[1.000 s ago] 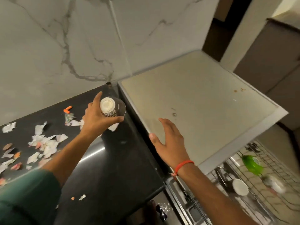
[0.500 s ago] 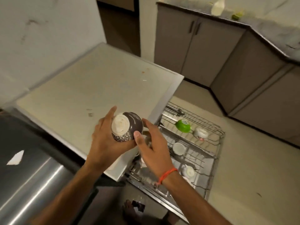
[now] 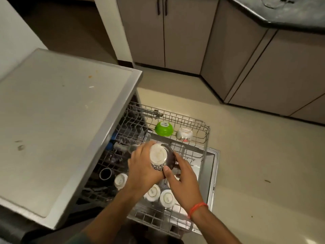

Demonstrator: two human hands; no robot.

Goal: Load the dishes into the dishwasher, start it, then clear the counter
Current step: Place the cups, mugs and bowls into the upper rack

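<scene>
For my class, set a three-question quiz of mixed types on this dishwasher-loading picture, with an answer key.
1. True or false: the green bowl sits upside down in the rack.
2. Multiple choice: the dark bowl is held by A) the left hand alone, B) the right hand alone, C) both hands.
3. Fill in: beside the green bowl, at the rack's far end, sits a ____ bowl.

Key: 1 true; 2 C; 3 white.
</scene>
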